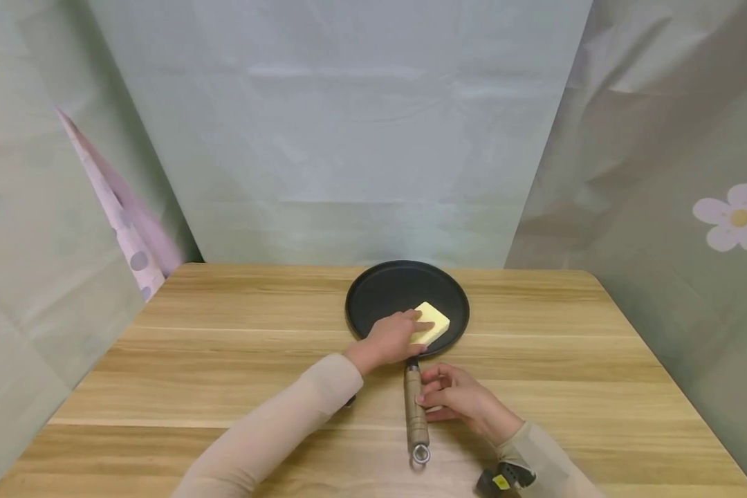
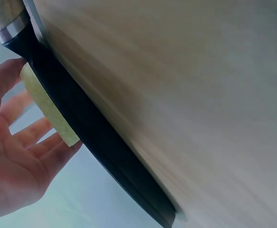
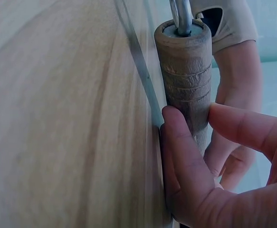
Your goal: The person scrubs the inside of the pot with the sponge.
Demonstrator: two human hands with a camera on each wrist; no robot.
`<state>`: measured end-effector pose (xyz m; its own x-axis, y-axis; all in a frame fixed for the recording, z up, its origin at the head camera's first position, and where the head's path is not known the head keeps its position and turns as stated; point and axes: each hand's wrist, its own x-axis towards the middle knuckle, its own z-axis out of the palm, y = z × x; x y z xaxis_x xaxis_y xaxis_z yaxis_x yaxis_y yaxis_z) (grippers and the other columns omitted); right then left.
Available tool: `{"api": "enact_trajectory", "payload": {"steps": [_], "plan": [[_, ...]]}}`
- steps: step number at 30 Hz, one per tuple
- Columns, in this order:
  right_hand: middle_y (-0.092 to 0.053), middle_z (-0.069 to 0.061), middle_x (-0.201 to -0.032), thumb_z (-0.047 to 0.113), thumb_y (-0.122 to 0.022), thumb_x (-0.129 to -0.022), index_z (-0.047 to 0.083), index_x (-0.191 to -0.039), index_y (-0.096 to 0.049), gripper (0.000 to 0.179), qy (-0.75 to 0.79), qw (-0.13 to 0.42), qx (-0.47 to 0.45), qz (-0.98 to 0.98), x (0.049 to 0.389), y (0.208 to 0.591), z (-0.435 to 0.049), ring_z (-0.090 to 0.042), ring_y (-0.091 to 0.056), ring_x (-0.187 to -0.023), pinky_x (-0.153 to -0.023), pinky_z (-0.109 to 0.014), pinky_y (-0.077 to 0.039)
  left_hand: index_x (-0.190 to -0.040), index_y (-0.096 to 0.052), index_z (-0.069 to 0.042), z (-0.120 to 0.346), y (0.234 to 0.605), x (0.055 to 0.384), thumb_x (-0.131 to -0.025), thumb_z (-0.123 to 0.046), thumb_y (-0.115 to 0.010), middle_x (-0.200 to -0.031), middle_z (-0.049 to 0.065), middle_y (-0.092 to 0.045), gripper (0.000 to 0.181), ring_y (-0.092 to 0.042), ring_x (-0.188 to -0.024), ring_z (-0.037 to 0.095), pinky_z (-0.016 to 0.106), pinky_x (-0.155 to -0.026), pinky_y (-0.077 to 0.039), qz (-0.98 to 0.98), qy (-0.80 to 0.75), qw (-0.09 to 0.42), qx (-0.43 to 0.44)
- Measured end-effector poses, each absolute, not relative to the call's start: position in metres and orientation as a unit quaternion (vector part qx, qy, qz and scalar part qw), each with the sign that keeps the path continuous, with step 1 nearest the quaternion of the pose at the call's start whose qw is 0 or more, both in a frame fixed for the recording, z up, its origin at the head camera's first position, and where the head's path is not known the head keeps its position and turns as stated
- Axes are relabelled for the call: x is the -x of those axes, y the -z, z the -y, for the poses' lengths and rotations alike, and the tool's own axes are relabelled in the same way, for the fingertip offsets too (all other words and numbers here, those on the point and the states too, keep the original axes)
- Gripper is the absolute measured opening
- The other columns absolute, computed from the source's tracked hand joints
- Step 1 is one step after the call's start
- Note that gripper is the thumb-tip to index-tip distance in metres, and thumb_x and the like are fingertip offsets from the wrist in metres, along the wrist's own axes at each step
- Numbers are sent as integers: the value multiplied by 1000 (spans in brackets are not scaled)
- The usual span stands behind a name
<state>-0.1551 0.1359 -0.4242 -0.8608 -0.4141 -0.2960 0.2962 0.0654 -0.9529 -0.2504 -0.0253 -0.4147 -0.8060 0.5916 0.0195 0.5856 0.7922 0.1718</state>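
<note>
A black, shallow frying pan (image 1: 382, 294) lies on the wooden table, its wooden handle (image 1: 416, 408) pointing toward me. On the pan's right part is a yellow sponge (image 1: 434, 319). My left hand (image 1: 393, 337) reaches over the pan and holds the sponge against its surface. In the left wrist view, the thumb and spread fingers of that hand (image 2: 19, 156) meet the edges of the sponge (image 2: 50, 107). My right hand (image 1: 463, 400) grips the handle from the right. The right wrist view shows its thumb and fingers on opposite sides of the handle (image 3: 188, 71).
The wooden table (image 1: 224, 332) extends to both sides of the pan. Hanging sheets surround it at the back, left and right; the right one (image 1: 660, 173) carries a flower print. A metal ring (image 1: 420, 454) ends the pan handle near me.
</note>
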Motion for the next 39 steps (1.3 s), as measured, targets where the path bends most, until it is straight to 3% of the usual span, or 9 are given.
{"api": "enact_trajectory", "payload": {"steps": [39], "plan": [[-55, -11, -96, -4, -65, -83, -13, -120, -42, 45, 681, 260, 45, -683, 154, 427, -139, -17, -60, -80, -76, -41, -56, -141, -50, -32, -24, 418, 271, -93, -41, -61, -146, 4, -45, 50, -45, -132, 21, 36, -90, -51, -959, -34, 4, -280]]}}
